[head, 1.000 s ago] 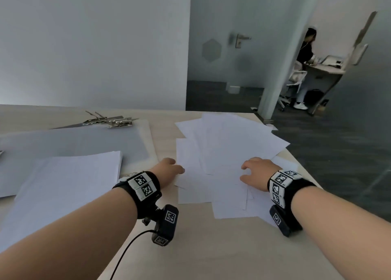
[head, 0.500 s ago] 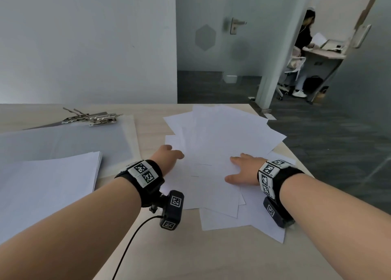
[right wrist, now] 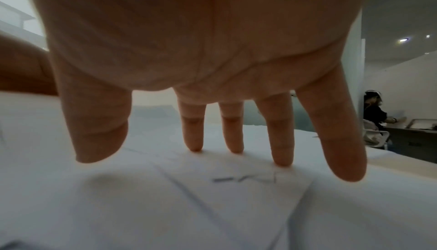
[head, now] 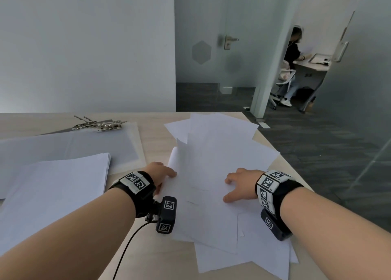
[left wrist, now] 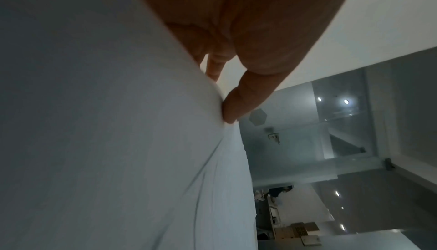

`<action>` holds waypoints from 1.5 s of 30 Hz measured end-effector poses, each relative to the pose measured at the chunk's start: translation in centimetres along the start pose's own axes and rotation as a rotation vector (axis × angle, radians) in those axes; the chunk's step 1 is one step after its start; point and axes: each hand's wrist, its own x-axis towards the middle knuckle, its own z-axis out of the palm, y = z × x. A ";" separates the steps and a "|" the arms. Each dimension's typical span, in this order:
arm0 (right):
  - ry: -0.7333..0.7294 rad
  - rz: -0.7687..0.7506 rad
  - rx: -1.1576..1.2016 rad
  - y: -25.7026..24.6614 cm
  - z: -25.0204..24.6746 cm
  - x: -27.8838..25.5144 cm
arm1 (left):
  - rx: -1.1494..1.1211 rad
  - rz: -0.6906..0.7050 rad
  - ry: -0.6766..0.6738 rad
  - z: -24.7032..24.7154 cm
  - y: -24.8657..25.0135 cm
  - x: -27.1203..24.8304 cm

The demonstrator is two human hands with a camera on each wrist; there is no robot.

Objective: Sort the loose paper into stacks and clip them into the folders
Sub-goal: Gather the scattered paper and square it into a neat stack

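Loose white sheets lie fanned over the right part of the table. My left hand pinches their left edge, which curls up off the table. In the left wrist view the thumb presses on the bowed paper while the fingers go behind it. My right hand rests on top of the sheets. The right wrist view shows its straight fingertips pressing on the paper. A squared stack of paper lies at the left on a grey folder.
Metal clips lie at the far end of the folders. The table's right edge runs close beside the loose sheets, with dark floor beyond. A person sits at a desk in the room behind the glass wall.
My left hand has taken the left edge of the loose sheets and raised it, so the paper now curls up. The right hand stayed on the pile, shifting slightly.
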 end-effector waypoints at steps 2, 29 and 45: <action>-0.012 -0.016 -0.021 -0.2 0.0 -0.9 | -0.002 -0.021 0.000 -0.8 -1.0 -0.3; -0.105 -0.260 0.099 -2.2 0.1 -0.7 | -0.067 0.018 0.007 -3.4 -3.2 -1.0; 0.136 0.203 0.760 8.0 1.5 -1.6 | -0.208 0.110 0.016 -3.7 -3.9 -1.3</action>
